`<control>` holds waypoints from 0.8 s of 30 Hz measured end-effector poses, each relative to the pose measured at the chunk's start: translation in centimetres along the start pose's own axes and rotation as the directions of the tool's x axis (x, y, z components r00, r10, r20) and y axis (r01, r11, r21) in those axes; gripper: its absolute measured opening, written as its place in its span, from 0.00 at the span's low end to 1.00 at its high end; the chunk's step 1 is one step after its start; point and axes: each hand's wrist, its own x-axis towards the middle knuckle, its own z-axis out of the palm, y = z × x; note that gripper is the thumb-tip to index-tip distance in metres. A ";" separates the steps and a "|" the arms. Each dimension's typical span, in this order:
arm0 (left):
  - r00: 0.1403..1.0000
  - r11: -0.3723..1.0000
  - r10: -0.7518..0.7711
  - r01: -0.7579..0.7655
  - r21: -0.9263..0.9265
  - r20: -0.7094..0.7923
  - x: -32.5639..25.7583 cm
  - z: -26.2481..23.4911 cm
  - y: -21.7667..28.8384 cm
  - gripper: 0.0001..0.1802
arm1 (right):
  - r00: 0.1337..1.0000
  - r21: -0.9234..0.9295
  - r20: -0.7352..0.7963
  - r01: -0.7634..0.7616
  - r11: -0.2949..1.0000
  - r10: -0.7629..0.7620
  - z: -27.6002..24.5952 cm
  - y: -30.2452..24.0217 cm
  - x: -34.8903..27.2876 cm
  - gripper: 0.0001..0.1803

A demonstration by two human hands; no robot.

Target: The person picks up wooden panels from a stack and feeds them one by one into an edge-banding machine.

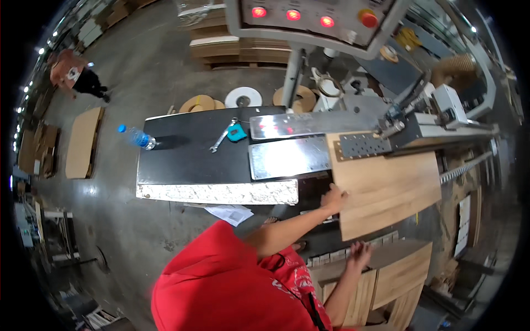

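Wooden panel (386,190) flat, long axis left-right toward the machine; left hand (333,198) open-palmed on its edge; right hand (360,255) spread on stacked boards (403,270)

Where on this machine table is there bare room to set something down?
The black table top is bare between the water bottle and the wrench. The right side is crowded: metal plates, and the wood panel under the left hand.

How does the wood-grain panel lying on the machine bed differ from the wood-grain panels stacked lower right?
The light wood-grain panel on the machine bed lies alone, flat, with the left hand on its edge. The stacked wood-grain panels at lower right lie piled below it, with the right hand at their edge. Both share a light wood finish.
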 end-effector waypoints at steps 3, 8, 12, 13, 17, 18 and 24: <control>0.983 0.986 0.157 -0.151 0.070 -0.093 -2.2 -0.9 1.2 0.27 | 0.942 0.017 0.275 0.193 0.981 -0.190 0.4 -5.9 -11.4 0.16; 0.281 0.499 0.866 -0.517 -0.695 0.412 -20.9 -7.7 8.5 0.12 | 0.289 0.152 0.949 -0.061 0.986 -0.128 -9.2 -15.0 -19.0 0.21; -0.250 0.196 0.738 -0.810 -0.553 0.627 -33.2 -7.6 9.9 0.15 | 0.036 0.265 0.961 0.149 0.953 -0.273 -4.8 -18.2 -22.4 0.19; -0.262 0.201 0.694 -0.824 -0.530 0.670 -35.0 -6.5 9.7 0.15 | -0.086 0.305 0.952 0.196 0.932 -0.294 -2.8 -19.1 -24.1 0.19; -0.225 0.221 0.665 -0.851 -0.476 0.712 -40.6 -3.2 8.4 0.16 | -0.357 0.392 0.892 0.309 0.867 -0.276 -4.9 -21.9 -25.0 0.15; -0.211 0.230 0.656 -0.859 -0.458 0.725 -42.0 -2.4 8.3 0.16 | -0.547 0.419 0.814 0.319 0.850 -0.196 -5.0 -22.8 -24.8 0.14; -0.116 0.296 0.643 -0.874 -0.386 0.757 -48.3 0.9 6.2 0.17 | -0.873 0.615 0.480 0.266 0.742 -0.085 -9.9 -24.7 -27.4 0.13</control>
